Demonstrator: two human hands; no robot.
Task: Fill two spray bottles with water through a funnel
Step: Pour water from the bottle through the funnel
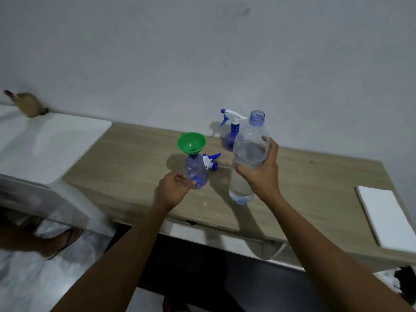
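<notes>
A green funnel (191, 143) sits in the neck of an open, clear blue spray bottle (195, 168) on the wooden table (126, 163). My left hand (174, 190) grips that bottle near its base. Its white and blue sprayer head (210, 160) lies on the table just behind it. My right hand (261, 171) holds a large clear water bottle (248, 154), uncapped, upright and partly full, above the table to the right of the funnel. A second spray bottle (231, 134) with its sprayer head on stands behind, by the wall.
A folded white cloth (387, 217) lies at the table's right end. A white surface (45, 143) adjoins the table on the left, with a brown object (28, 104) at its back. The wall runs right behind the table.
</notes>
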